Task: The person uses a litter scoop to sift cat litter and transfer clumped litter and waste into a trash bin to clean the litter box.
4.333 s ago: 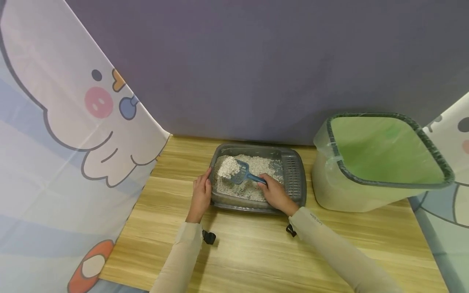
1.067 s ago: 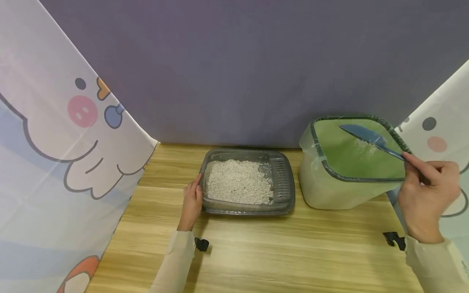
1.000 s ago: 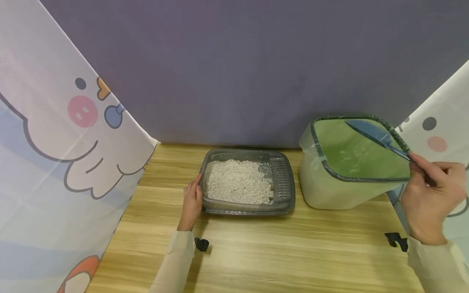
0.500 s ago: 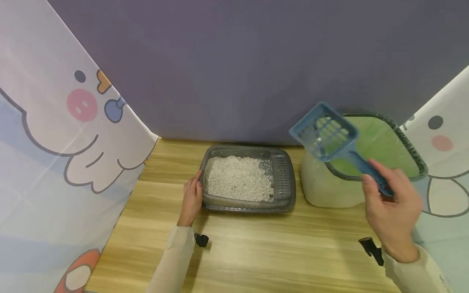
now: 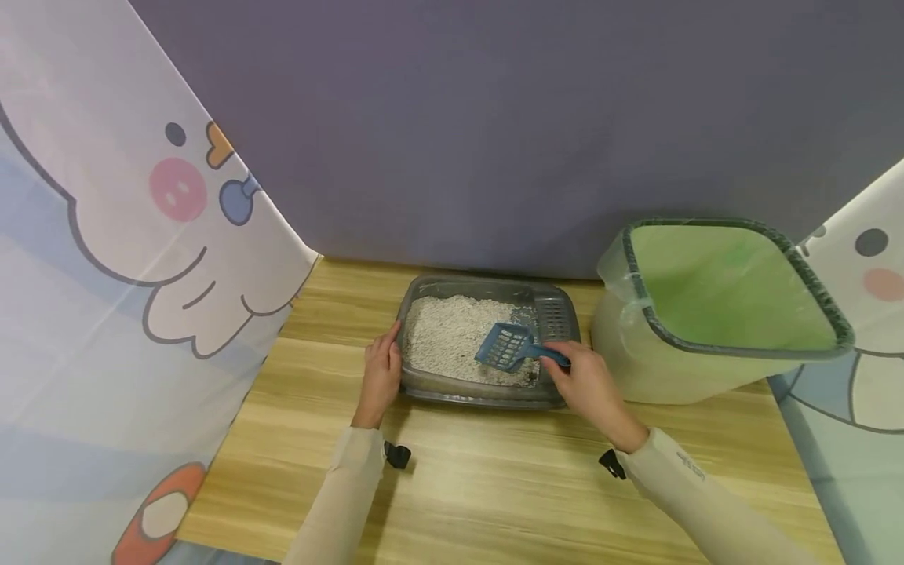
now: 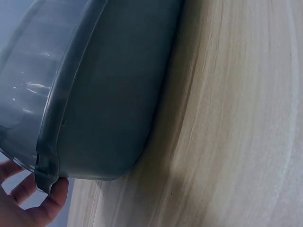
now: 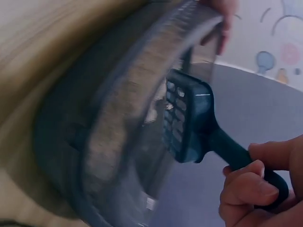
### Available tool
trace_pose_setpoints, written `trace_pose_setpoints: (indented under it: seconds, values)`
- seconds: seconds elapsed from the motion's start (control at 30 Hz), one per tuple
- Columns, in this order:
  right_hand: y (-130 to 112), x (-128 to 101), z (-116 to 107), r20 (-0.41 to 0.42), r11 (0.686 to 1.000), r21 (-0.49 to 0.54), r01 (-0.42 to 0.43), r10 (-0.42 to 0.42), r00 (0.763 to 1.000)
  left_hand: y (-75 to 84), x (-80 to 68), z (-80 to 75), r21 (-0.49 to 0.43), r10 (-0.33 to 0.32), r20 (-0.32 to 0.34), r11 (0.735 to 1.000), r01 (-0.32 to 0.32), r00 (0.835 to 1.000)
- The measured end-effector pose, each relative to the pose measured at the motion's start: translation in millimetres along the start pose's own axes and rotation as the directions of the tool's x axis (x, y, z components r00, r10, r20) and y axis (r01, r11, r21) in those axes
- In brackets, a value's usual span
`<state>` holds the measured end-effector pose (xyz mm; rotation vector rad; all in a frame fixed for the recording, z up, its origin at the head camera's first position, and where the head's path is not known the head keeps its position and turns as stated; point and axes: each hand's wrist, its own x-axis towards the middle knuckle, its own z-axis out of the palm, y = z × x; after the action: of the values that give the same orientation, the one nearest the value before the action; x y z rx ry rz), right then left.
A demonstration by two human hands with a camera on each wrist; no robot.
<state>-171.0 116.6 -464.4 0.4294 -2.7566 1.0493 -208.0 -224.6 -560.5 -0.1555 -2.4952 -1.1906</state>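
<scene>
Table (image 5: 494, 486): scoop (image 5: 505, 346) inside tray rim (image 5: 487, 391)

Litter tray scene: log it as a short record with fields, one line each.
tray: grey litter tray on the wooden table, holding pale litter
left hand: left hand grips the tray's left rim
right hand: right hand holds the blue scoop by its handle
scoop: slotted head over the litter, empty
bin: green-lined bin right of the tray
</scene>
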Motion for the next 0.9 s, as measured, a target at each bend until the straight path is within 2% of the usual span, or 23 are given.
trace_pose_setpoints:
  seconds: [0.1,0.37,0.57,0.67,0.8,0.9]
  values:
    - [6,8,17,0.05,0.999,0.028,-0.033,0.031,0.998,1.2,0.6,-0.1,0.008,-0.012,0.009,1.0,0.012,1.0]
    - [0,33,65,0.156,0.991,0.134,-0.021,0.0,0.988,3.3,1.0,0.4,0.027,-0.019,0.007,0.999,0.019,1.0]
    - [-12,57,89,0.272,0.993,0.114,-0.039,0.006,0.962,5.5,1.6,1.8,0.021,-0.02,0.01,1.0,0.02,1.0]
    - [-15,70,95,0.343,0.994,0.078,-0.079,0.048,0.938,5.9,1.9,0.9,0.02,-0.011,-0.004,1.0,0.011,1.0]
    - [-13,83,101,0.483,0.995,0.016,-0.098,0.078,0.872,5.9,1.3,3.0,0.027,-0.013,-0.014,1.0,0.013,1.0]
    - [-10,88,105,0.537,0.996,0.004,-0.091,0.075,0.84,6.3,2.2,1.8,0.039,-0.02,-0.001,0.999,0.02,1.0]
